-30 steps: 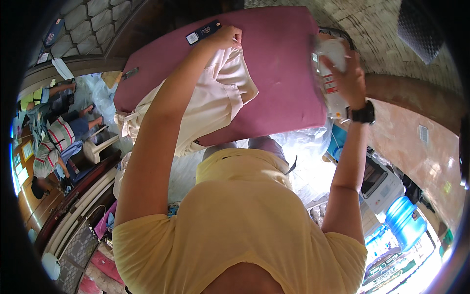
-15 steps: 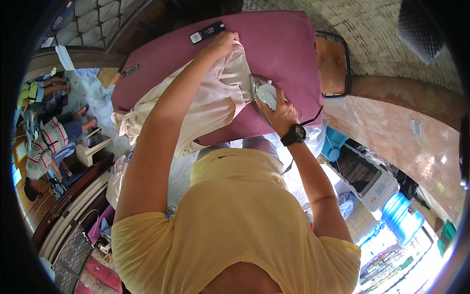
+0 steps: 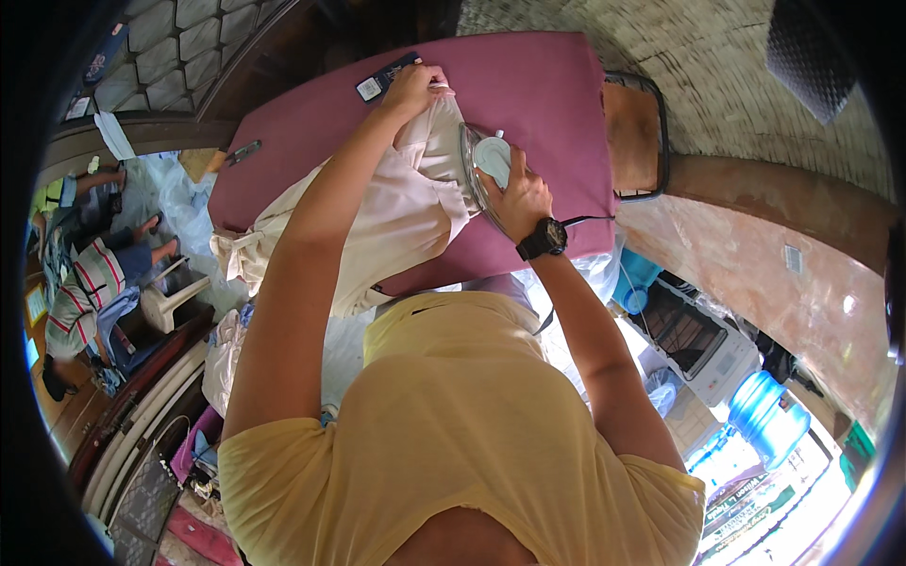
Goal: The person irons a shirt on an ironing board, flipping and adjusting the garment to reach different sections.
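Observation:
A cream garment (image 3: pixel 401 203) lies spread over a maroon ironing board (image 3: pixel 528 85), one side draping off the near edge. My left hand (image 3: pixel 418 91) pinches the garment's far end. Beside that hand a dark tag with a white label (image 3: pixel 377 80) rests on the board. In my right hand (image 3: pixel 522 198), which wears a black watch, is a clothes iron (image 3: pixel 492 158) with a pale top. The iron's edge meets the right side of the cloth, and its black cord trails off to the right.
A small dark object (image 3: pixel 244 153) lies at the board's left end. A metal rack (image 3: pixel 662 132) sticks out at the right. Further off are a washing machine (image 3: pixel 722 363), a blue water jug (image 3: pixel 769 415), a pale stool (image 3: pixel 170 304) and a person in a striped shirt (image 3: pixel 87 288).
My right hand and the iron have shifted left and slightly away, further along the garment's edge. My left hand keeps its grip on the far end. The view has tilted a little.

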